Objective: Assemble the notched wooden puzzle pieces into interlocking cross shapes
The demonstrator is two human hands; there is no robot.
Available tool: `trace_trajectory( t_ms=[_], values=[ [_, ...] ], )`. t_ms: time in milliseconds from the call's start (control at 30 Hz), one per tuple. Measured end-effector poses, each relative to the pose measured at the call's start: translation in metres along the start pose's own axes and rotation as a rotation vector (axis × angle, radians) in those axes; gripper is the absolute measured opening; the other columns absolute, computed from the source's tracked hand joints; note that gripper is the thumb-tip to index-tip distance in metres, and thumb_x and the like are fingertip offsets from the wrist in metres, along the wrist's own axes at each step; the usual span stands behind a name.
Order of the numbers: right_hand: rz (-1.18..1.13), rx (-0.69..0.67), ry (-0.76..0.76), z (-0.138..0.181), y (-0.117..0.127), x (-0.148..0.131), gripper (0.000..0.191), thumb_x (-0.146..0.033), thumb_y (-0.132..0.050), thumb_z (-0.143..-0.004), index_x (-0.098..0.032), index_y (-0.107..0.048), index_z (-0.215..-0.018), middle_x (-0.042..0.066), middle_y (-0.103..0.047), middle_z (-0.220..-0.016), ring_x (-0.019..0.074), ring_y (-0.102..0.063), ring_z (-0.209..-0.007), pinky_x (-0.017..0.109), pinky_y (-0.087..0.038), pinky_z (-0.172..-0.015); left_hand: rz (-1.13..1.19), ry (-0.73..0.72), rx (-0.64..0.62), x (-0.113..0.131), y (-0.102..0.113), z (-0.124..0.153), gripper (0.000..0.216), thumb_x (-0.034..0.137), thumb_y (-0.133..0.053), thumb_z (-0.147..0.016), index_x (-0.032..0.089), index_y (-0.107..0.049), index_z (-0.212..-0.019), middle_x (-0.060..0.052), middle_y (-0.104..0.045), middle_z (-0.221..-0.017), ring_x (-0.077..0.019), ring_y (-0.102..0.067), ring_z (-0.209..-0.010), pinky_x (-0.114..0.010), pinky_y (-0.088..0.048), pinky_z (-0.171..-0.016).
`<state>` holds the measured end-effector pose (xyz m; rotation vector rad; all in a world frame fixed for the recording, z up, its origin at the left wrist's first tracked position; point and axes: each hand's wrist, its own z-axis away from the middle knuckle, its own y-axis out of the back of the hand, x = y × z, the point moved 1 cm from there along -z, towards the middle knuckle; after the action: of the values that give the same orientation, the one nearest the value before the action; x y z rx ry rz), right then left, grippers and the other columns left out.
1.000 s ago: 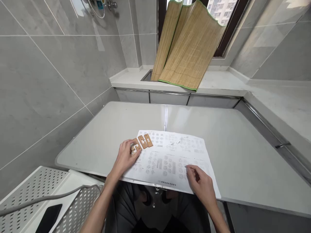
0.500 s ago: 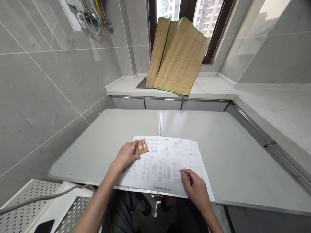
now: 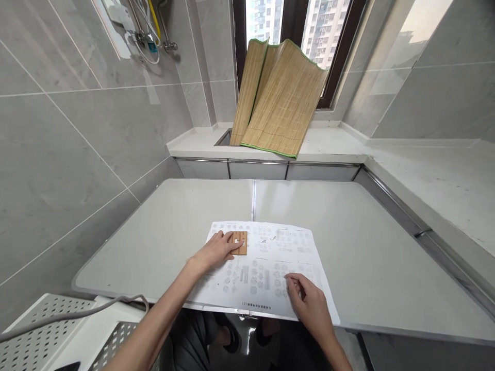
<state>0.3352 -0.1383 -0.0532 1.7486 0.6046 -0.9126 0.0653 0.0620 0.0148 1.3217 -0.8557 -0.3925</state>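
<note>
Since half a second ago, the wooden pieces (image 3: 239,242) have been slid to the right across the paper sheet (image 3: 266,268). A second ago three brown pieces were spread out in a row near the sheet's upper left corner. Now they are gathered into one small stack, a little left of the middle of the frame. A pale cut-out can be seen in the top piece.

The left hand (image 3: 214,252) has been moved along with them. Its fingertips are laid on the left edge of the stack, and the fingers are stretched out flat and close together. Nothing is wrapped inside that hand; the stack is only touched.

The right hand (image 3: 309,304) has hardly been moved. It is rested on the lower right part of the sheet, with the fingers curled in narrow and the tips pressed on the paper. Whether anything small is pinched there cannot be told.

The sheet is printed with many small drawings and is laid flat on the grey table (image 3: 371,257), with its near edge hung a little over the table's front edge.

More of the window and the bamboo mat (image 3: 278,108) leaned against it at the top middle is seen now. A white rack with holes (image 3: 34,319) is seen at the lower left.
</note>
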Motion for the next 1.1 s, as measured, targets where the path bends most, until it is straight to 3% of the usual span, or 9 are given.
trace_trajectory(
  t_ms=[233, 333, 433, 500, 600, 667, 767, 967, 1100],
  values=[
    [0.005, -0.001, -0.007, 0.000, -0.001, 0.001, 0.038, -0.051, -0.047, -0.105, -0.023, -0.073, -0.102, 0.005, -0.076, -0.088, 0.0202, -0.066, -0.067, 0.031, -0.052, -0.068, 0.006, -0.153, -0.056, 0.055, -0.014, 0.018, 0.067, 0.022, -0.075, -0.090, 0.042, -0.054, -0.150, -0.009, -0.056, -0.151, -0.0322, -0.058, -0.117, -0.047, -0.050, -0.101],
    [0.002, -0.007, 0.000, 0.001, -0.001, 0.001, 0.038, -0.051, -0.047, -0.105, -0.023, -0.073, -0.101, 0.006, -0.076, -0.089, 0.0204, -0.066, -0.068, 0.031, -0.053, -0.068, 0.118, -0.129, -0.022, 0.068, -0.020, 0.030, 0.076, 0.016, -0.066, -0.094, 0.043, -0.039, -0.160, -0.007, -0.048, -0.160, -0.0322, -0.055, -0.131, -0.048, -0.049, -0.107],
    [0.014, -0.021, 0.005, 0.002, 0.000, 0.000, 0.037, -0.050, -0.046, -0.105, -0.023, -0.072, -0.104, 0.007, -0.075, -0.093, 0.0203, -0.066, -0.069, 0.032, -0.054, -0.069, 0.216, -0.031, 0.067, 0.073, -0.030, 0.043, 0.071, 0.019, -0.064, -0.095, 0.038, -0.039, -0.159, -0.009, -0.047, -0.160, -0.0318, -0.050, -0.141, -0.050, -0.045, -0.115],
    [0.037, -0.021, 0.020, 0.002, 0.000, -0.002, 0.033, -0.049, -0.048, -0.105, -0.024, -0.069, -0.110, 0.008, -0.074, -0.101, 0.0216, -0.067, -0.075, 0.034, -0.055, -0.070, 0.261, 0.054, 0.155, 0.074, -0.039, 0.050, 0.060, 0.024, -0.064, -0.097, 0.032, -0.045, -0.154, -0.012, -0.054, -0.150, -0.0314, -0.054, -0.136, -0.050, -0.048, -0.112],
    [0.066, 0.029, 0.088, -0.002, -0.005, -0.007, 0.034, -0.049, -0.055, -0.101, -0.027, -0.064, -0.127, 0.011, -0.067, -0.124, 0.0293, -0.067, -0.107, 0.042, -0.058, -0.087, 0.272, 0.189, 0.333, 0.076, -0.054, 0.054, 0.036, 0.032, -0.059, -0.100, 0.025, -0.058, -0.135, -0.013, -0.062, -0.130, -0.0319, -0.060, -0.121, -0.050, -0.052, -0.103],
    [0.084, 0.054, 0.146, -0.006, -0.012, -0.009, 0.048, -0.050, -0.062, -0.098, -0.030, -0.055, -0.142, 0.013, -0.059, -0.138, 0.0349, -0.059, -0.127, 0.052, -0.054, -0.101, 0.256, 0.256, 0.408, 0.078, -0.061, 0.053, 0.022, 0.035, -0.059, -0.101, 0.023, -0.063, -0.118, -0.012, -0.062, -0.118, -0.0316, -0.060, -0.113, -0.050, -0.053, -0.098],
    [0.135, 0.043, 0.207, -0.013, -0.026, -0.008, 0.071, -0.055, -0.069, -0.093, -0.031, -0.042, -0.154, 0.014, -0.052, -0.150, 0.0403, -0.049, -0.138, 0.061, -0.046, -0.110, 0.254, 0.312, 0.448, 0.081, -0.067, 0.049, 0.013, 0.035, -0.062, -0.099, 0.022, -0.062, -0.101, -0.010, -0.060, -0.109, -0.0307, -0.059, -0.105, -0.049, -0.052, -0.093],
    [0.140, 0.055, 0.216, -0.022, -0.034, -0.009, 0.062, -0.053, -0.070, -0.093, -0.026, -0.051, -0.145, 0.014, -0.060, -0.142, 0.0389, -0.051, -0.136, 0.061, -0.044, -0.113, 0.355, 0.359, 0.484, 0.083, -0.061, 0.047, 0.028, 0.045, -0.050, -0.104, 0.023, -0.063, -0.091, -0.010, -0.064, -0.098, -0.0301, -0.059, -0.096, -0.046, -0.048, -0.087],
    [-0.039, 0.062, 0.111, -0.021, -0.017, -0.020, 0.058, -0.051, -0.073, -0.090, -0.027, -0.058, -0.141, 0.013, -0.061, -0.143, 0.0363, -0.056, -0.134, 0.057, -0.049, -0.112, 0.719, 0.451, 0.402, 0.084, -0.051, 0.053, 0.043, 0.062, -0.048, -0.102, 0.023, -0.063, -0.089, -0.003, -0.062, -0.076, -0.0227, -0.057, -0.074, -0.034, -0.043, -0.072]
  ],
)
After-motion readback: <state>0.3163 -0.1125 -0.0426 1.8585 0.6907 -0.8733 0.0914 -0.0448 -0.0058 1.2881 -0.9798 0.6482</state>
